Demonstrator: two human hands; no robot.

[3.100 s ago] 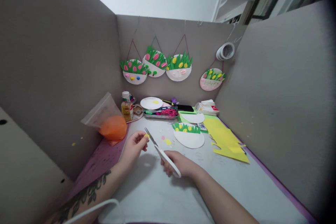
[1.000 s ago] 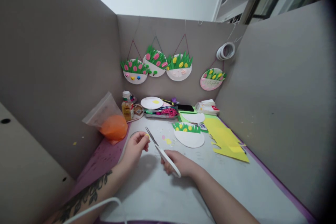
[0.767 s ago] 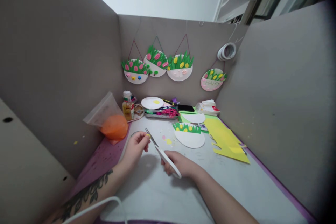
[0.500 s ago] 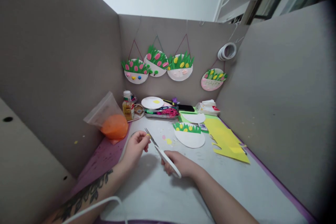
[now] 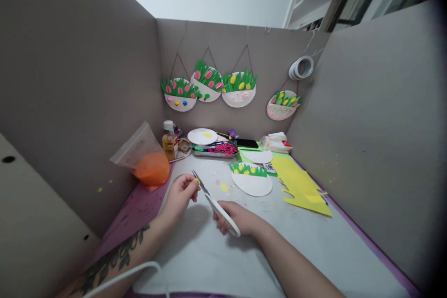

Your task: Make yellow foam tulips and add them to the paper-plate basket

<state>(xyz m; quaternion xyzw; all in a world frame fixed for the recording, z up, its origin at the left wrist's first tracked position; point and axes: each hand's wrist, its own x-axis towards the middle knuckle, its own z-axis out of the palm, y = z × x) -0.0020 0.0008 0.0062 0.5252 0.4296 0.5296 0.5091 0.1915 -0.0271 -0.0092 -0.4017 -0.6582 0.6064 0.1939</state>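
Note:
My left hand (image 5: 183,189) pinches a small piece of yellow paper (image 5: 197,180) between thumb and fingertips. My right hand (image 5: 233,218) is closed around the white handles of a pair of scissors (image 5: 219,209). The metal blades point up and left, right beside the yellow piece, slightly apart at the tips. Beyond my hands lies a white paper plate (image 5: 252,185) with green paper grass and yellow paper shapes along its top. Small yellow scraps (image 5: 224,187) lie on the table between my hands and that plate.
A cut yellow sheet (image 5: 303,188) lies at the right. Further back are a metal tray (image 5: 213,152) of craft supplies, a glue bottle (image 5: 170,142), a phone (image 5: 247,143) and a bag of orange material (image 5: 152,170). Decorated plates (image 5: 239,98) hang on the back panel.
Both hands, the scissors and the yellow piece are almost where they were. The whole view has shifted very slightly.

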